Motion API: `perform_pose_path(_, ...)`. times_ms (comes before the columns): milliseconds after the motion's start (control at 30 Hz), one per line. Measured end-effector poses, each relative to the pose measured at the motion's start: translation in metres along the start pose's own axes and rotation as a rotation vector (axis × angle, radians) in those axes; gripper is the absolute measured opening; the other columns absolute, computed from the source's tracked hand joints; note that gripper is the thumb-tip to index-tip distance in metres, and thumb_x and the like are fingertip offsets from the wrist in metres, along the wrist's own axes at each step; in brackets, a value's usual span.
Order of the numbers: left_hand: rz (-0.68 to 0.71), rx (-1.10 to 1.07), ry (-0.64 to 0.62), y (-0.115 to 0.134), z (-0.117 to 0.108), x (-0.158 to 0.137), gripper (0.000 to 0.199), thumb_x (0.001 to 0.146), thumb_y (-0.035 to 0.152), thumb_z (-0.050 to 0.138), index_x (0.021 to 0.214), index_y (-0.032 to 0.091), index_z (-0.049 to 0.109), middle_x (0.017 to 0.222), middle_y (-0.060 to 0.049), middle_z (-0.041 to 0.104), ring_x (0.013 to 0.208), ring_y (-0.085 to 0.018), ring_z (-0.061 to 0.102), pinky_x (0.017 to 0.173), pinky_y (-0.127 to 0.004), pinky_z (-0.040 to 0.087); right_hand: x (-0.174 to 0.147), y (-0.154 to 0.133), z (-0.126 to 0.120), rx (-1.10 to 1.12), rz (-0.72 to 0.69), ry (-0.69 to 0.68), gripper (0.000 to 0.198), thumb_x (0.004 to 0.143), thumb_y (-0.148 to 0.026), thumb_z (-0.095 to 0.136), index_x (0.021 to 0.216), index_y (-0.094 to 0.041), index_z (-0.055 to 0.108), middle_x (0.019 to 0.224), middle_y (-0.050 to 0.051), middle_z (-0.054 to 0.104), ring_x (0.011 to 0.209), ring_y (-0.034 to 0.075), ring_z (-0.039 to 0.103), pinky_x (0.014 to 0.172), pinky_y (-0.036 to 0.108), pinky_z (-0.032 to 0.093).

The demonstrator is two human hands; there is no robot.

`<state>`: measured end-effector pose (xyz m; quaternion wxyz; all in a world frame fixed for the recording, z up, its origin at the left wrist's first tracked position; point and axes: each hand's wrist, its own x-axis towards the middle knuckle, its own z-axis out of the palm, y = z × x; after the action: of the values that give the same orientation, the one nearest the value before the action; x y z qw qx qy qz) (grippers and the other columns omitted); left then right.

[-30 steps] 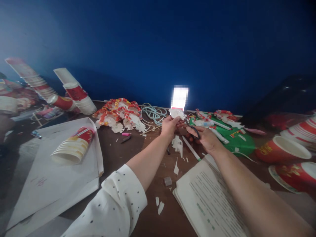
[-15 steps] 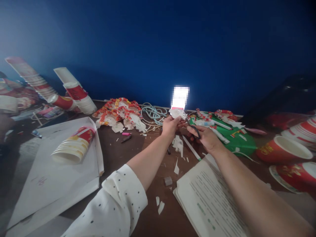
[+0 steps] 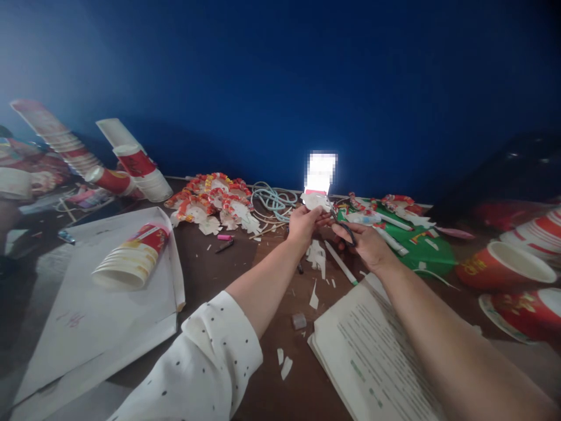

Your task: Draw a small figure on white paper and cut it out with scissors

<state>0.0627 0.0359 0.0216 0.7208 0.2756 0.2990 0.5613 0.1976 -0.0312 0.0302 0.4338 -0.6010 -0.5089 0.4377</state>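
Near the middle of the view, my left hand pinches a small white paper cutout with the thumb on top. My right hand is closed around dark-handled scissors, whose blades reach toward the cutout's right edge. Whether the blades touch the paper is too small to tell. Just beyond the cutout stands a bright, blurred-out screen. Below my hands lie white paper scraps and a white marker with a green end.
Red and white paper cutouts are heaped beside a pale blue cord. On the left, several stacked paper cups lie on a white box lid. Printed pages sit front right, near a green sheet and red cups.
Almost nothing differs. Both hands keep their places on the paper cutout and the scissors, and the view has shifted only very slightly.
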Motion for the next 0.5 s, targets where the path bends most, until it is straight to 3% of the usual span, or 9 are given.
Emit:
perform_pose_path(333, 0.000, -0.014, -0.001, 0.0010, 0.0016, -0.0007, 0.005, 0.080, 0.008, 0.065, 0.077, 0.011, 0.062, 0.068, -0.005, 0.067, 0.063, -0.014, 0.068, 0.072, -0.028, 0.055, -0.0013, 0.0003, 0.0031, 0.029, -0.018, 0.032, 0.038, 0.070, -0.059, 0.073, 0.089, -0.027, 0.076, 0.073, 0.002, 0.065, 0.057, 0.016, 0.053, 0.050, 0.029, 0.035)
perform_pose_path(500, -0.015, 0.000, 0.018, 0.0023, 0.0029, -0.0019, 0.009, 0.077, 0.010, 0.070, 0.076, 0.012, 0.062, 0.067, -0.004, 0.067, 0.069, -0.015, 0.070, 0.077, -0.028, 0.056, -0.0005, 0.0019, 0.0036, 0.069, -0.031, 0.019, 0.032, 0.071, -0.055, 0.075, 0.087, -0.027, 0.076, 0.071, 0.001, 0.062, 0.056, 0.015, 0.051, 0.049, 0.028, 0.031)
